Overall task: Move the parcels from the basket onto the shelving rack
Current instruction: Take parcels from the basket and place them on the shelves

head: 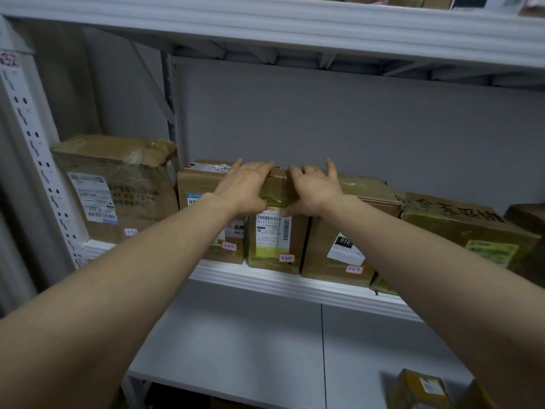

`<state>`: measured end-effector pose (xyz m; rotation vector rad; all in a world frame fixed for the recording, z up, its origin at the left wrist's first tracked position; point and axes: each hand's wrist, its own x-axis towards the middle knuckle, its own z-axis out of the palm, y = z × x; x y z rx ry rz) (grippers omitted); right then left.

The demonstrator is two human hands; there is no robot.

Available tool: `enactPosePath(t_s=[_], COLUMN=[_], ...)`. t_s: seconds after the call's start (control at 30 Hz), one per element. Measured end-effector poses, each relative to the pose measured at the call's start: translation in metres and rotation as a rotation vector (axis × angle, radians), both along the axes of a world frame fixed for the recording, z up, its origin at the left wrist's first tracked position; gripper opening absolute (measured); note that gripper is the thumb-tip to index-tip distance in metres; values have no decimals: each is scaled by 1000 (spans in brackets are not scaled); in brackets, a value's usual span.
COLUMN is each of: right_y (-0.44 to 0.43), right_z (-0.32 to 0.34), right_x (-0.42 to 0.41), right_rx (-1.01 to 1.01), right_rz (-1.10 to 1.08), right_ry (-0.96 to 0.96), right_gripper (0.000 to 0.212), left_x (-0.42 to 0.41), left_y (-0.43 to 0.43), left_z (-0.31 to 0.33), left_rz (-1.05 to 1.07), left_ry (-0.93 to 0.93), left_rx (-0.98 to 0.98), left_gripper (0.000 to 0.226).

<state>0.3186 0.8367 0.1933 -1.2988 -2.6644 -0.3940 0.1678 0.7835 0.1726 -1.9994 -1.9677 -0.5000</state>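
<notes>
A narrow cardboard parcel (272, 240) wrapped in yellowish tape stands upright on the middle shelf (265, 280) of the white rack, tagged 3-2-3. My left hand (246, 187) lies over its top left edge, fingers curled on the top and thumb on the front. On the top right edge rests my right hand (314, 191), gripping the same way. The parcel sits tight between a box tagged 3-2-2 (200, 184) on its left and a box tagged 3-2-4 (333, 255) on its right. No basket is in view.
A large crumpled box (118, 187) stands at the shelf's left end by the perforated upright (32, 137). More boxes (466, 228) fill the right. The lower shelf (236, 343) holds a small parcel (421, 389) at bottom right. An upper shelf (295, 28) hangs overhead.
</notes>
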Motion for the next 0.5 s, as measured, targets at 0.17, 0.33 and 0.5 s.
enactPosePath(t_s=[0.17, 0.33, 0.5], right_y=[-20, -48, -102], right_z=[2, -7, -49], right_x=[-8, -38, -92], right_rx=[89, 122, 16], right_rz=[113, 293, 584], right_ry=[42, 107, 84], right_gripper=[98, 85, 74], left_x=[-1, -23, -46], left_y=[-22, -67, -159], left_z=[6, -8, -52], left_rz=[33, 191, 485], left_ry=[-12, -20, -68], left_rx=[45, 118, -1], left_gripper=[81, 71, 60])
